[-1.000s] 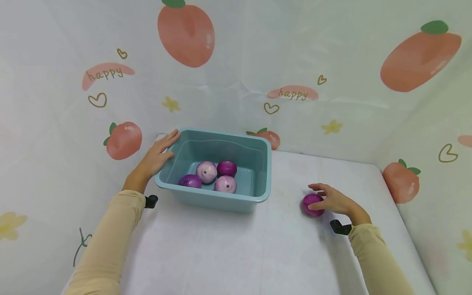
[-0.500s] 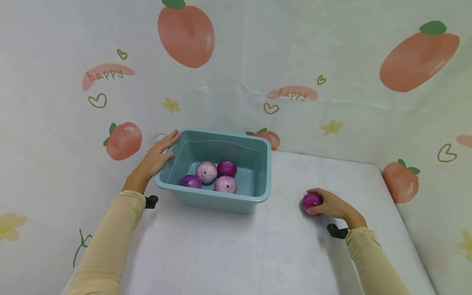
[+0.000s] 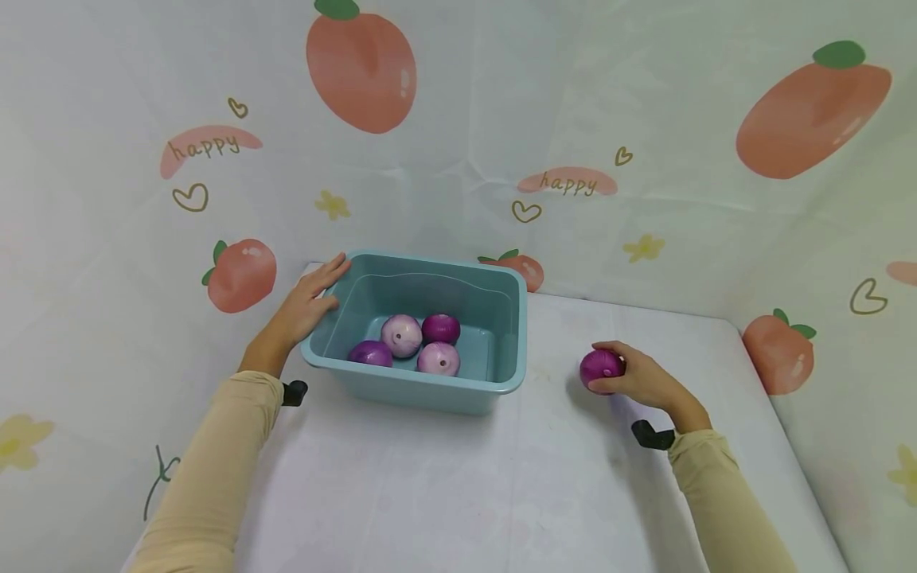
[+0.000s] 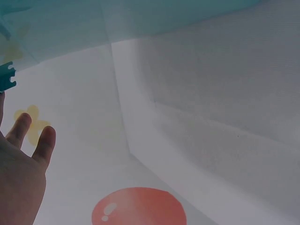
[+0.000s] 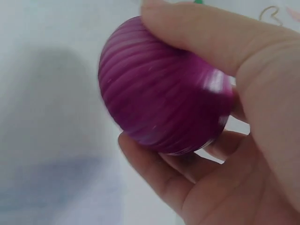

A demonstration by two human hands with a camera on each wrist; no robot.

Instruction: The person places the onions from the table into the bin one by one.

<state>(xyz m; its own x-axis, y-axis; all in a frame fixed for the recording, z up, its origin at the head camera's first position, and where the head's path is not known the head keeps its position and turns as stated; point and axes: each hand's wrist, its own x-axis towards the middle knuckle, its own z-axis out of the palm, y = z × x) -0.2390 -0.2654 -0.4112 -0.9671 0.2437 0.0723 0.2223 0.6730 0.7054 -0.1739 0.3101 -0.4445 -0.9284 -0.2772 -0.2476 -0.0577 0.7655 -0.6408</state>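
A purple onion [image 3: 598,371] is gripped between the thumb and fingers of my right hand [image 3: 648,380], above the white table with its shadow to the lower left. Close up in the right wrist view, the ridged skin of the onion [image 5: 150,93] shows, the thumb over its top and fingers beneath. My left hand [image 3: 299,310] rests at the left rim of a blue-green plastic bin [image 3: 423,395], fingers extended. In the left wrist view two fingers [image 4: 44,143] are spread straight. Inside the bin lie two dark purple onions [image 3: 440,328] and two paler onions [image 3: 402,335].
The table [image 3: 458,493] is covered in white cloth. Behind it and at both sides hangs a white curtain [image 3: 444,103] printed with fruit, hearts and "happy". The back of the bin stands close to it.
My right hand has closed its fingers round the onion and raised it off the table, slightly away from me. My left hand and the bin have stayed in place.
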